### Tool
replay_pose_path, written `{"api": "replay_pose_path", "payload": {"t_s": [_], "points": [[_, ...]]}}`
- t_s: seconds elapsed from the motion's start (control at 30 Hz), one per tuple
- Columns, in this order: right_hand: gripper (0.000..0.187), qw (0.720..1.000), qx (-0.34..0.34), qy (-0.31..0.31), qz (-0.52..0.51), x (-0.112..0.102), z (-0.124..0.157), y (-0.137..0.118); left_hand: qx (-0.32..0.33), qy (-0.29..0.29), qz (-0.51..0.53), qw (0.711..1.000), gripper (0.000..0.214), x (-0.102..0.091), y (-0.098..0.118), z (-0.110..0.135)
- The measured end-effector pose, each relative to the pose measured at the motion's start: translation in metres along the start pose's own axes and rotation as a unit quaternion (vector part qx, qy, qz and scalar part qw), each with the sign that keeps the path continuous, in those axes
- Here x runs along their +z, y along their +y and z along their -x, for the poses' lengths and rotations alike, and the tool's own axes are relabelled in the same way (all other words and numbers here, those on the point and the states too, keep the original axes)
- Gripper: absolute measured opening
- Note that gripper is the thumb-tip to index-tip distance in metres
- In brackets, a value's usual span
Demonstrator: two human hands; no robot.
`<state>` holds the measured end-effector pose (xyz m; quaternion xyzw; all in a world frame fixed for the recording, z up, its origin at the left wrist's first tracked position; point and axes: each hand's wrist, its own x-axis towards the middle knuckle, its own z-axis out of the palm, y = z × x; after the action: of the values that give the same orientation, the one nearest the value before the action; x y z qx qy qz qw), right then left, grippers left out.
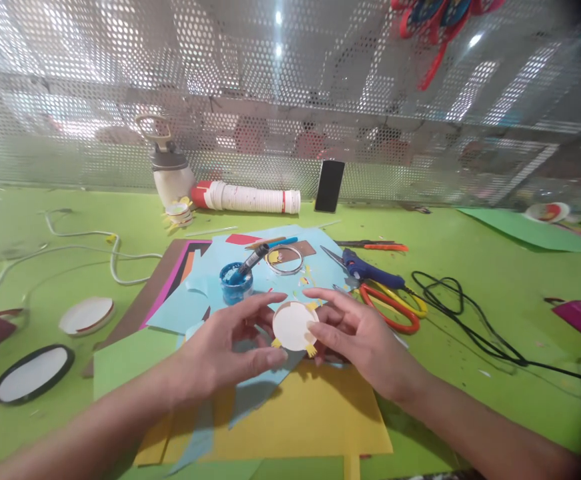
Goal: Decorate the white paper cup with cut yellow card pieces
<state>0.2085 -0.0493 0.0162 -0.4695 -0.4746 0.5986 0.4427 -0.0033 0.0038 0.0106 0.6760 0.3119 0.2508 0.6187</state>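
A white round paper piece (295,326) with small yellow paper feet on its edge is held up over the sheets. My right hand (357,333) grips it from the right, thumb on its face and fingers behind. My left hand (230,343) is at its left side, thumb and fingers apart; whether a fingertip touches the edge I cannot tell. Just beyond stands a blue paint jar (237,283) with a black marker (253,262) leaning in it. A yellow sheet (310,413) and a light blue sheet (265,393) lie underneath.
Right of the hands are a blue glue gun (373,271) with a black cable (470,327) and orange-handled scissors (390,310). A stack of paper cups (250,199), a phone (329,187) and a spray bottle (170,173) stand along the mesh wall. A black-rimmed oval (33,375) lies left.
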Motion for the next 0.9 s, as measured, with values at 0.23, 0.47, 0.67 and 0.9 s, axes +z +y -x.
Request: {"api": "replay_pose_path", "payload": {"t_s": [0.23,0.47,0.67,0.9], "points": [[0.048,0.997,-0.017,0.056,0.05,-0.006,-0.006,-0.001,-0.024,0.151,-0.046,0.987,0.038,-0.006,0.007,-0.004],[0.05,0.992,0.029,0.024,0.124,0.003,-0.014,-0.002,-0.002,0.087,-0.28,0.956,0.057,-0.002,0.002,0.004],[0.045,0.981,0.062,0.012,0.181,0.018,-0.021,-0.013,0.097,0.053,-0.379,0.919,0.065,0.006,0.0,0.006],[0.036,0.959,0.018,0.045,0.281,0.0,-0.025,-0.017,0.101,0.104,-0.43,0.891,0.042,0.003,-0.015,-0.005]]}}
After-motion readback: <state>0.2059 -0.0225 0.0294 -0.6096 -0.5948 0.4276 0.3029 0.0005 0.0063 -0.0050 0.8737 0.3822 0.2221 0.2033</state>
